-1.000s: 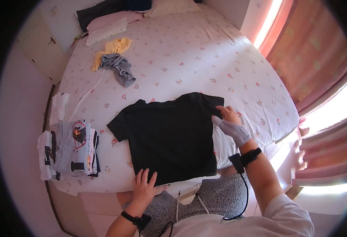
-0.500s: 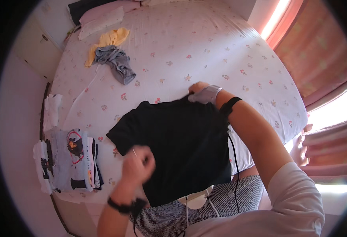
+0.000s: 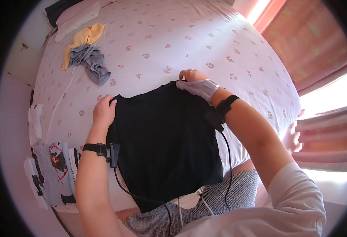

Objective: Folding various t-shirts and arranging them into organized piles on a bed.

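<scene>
A black T-shirt (image 3: 161, 134) is spread in front of me, its lower end hanging over the bed's near edge onto my lap. My left hand (image 3: 104, 111) pinches the shirt's far left corner, thumb toward the cloth. At the far right corner, my right hand (image 3: 194, 81) is closed on the fabric, a grey wrist brace (image 3: 201, 89) around its palm. The shirt's sleeves cannot be made out; the cloth near my right forearm is partly covered by the arm.
The bed (image 3: 149, 47) has a floral sheet. Crumpled yellow (image 3: 88, 35) and grey clothes (image 3: 90, 63) lie at the far left. Folded clothes (image 3: 57, 173) sit along the left edge, a white folded piece (image 3: 35, 124) beyond them. Black cables (image 3: 226, 170) trail from both wrist straps.
My left hand has moved up and away from me to the shirt's far left corner and taken hold of it. The left sleeve no longer sticks out. The view has shifted slightly.
</scene>
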Demonstrator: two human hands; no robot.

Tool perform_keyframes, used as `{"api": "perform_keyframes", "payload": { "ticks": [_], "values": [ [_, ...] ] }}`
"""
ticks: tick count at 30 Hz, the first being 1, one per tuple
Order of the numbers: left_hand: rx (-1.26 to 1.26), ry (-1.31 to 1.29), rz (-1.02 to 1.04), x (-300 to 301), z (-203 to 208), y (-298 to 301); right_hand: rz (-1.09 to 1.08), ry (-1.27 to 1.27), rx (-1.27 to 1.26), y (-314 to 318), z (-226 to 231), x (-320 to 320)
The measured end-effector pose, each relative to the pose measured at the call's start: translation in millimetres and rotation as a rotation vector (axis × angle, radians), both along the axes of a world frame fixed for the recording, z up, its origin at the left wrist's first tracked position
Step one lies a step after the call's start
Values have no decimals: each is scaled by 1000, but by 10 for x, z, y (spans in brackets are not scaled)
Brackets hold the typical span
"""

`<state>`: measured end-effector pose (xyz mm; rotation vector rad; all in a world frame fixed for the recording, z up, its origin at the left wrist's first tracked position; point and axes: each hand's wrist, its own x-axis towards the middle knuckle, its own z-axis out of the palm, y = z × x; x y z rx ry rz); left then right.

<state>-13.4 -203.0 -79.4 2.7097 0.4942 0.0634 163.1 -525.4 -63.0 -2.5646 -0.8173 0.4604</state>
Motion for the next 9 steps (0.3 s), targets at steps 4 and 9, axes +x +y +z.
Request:
{"api": "perform_keyframes", "payload": {
  "ticks": [4, 9],
  "values": [
    [313, -372, 9, -249, -12, -478, -192, -92, 193, -349, -108, 20],
    [-150, -275, -359, -647, 526, -1933, -11, 85, -30, -1018, 126, 51]
  ]
}}
